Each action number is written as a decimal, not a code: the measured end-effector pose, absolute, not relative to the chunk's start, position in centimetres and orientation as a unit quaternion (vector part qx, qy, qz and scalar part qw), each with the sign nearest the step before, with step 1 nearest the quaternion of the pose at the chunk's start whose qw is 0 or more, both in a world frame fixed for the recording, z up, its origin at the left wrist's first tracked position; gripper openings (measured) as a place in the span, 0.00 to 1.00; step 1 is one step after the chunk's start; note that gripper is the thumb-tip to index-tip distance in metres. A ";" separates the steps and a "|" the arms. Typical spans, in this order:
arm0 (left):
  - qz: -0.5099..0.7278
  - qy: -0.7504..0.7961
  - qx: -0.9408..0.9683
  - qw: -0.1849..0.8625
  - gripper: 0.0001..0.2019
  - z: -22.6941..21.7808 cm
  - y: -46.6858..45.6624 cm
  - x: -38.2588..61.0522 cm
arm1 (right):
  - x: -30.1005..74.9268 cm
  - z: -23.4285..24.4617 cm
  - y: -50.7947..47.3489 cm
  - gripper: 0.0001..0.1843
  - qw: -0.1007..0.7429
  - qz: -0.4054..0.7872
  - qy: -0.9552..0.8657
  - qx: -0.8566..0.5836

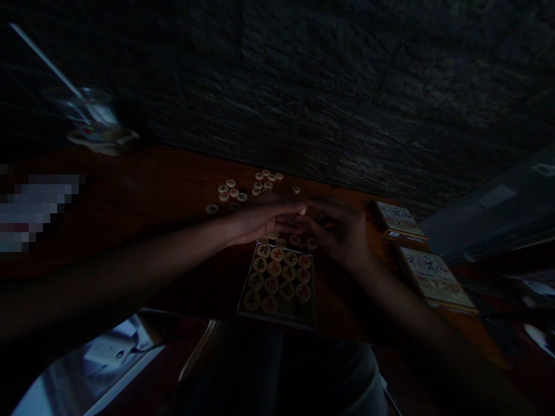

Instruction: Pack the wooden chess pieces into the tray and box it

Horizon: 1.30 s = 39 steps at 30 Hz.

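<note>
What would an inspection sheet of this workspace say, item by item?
Surface: reddish-brown table, dimly lit.
Job's things: a tray holding rows of round marked pieces, its near right corner bare; loose pieces lie beyond it.
Clutter: cup with straw at left; two flat boxes at right.
Hands: left hand and right hand meet at one small piece; which grips it is unclear.
Cables: nothing seen.
Surroundings: dark textured wall behind the table.

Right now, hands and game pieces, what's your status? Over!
Left hand, right hand: fingers together at one xiangqi piece, grip unclear. Open box: pieces inside, near-right corner bare. Hands partly hide loose pieces.
</note>
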<state>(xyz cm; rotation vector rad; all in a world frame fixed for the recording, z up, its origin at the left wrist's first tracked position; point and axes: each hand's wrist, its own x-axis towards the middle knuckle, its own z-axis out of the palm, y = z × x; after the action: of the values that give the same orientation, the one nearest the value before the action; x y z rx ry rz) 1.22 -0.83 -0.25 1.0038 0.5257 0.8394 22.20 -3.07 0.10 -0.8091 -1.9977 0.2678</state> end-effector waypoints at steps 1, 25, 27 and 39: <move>0.383 0.245 0.463 0.761 0.16 -0.3 -0.8 1.2 | 22.2 0.1 -3.1 0.18 0.464 0.108 -0.815 -0.330; 0.352 0.224 0.488 0.767 0.14 -0.7 -0.7 1.1 | 22.3 0.2 -3.0 0.15 0.450 0.071 -0.838 -0.299; 0.349 0.221 0.493 0.766 0.15 -0.7 -0.6 1.1 | 22.2 0.3 -3.1 0.14 0.454 0.068 -0.836 -0.302; 0.485 0.260 0.483 0.681 0.17 -0.8 -0.6 1.2 | 21.8 0.0 -3.4 0.12 0.475 0.160 -0.778 -0.380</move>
<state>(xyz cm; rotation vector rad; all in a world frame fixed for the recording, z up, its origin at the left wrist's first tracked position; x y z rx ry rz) 1.24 -0.60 -0.79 1.0831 0.5835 1.0883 21.77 -3.42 0.01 -0.9285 -1.9022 0.3924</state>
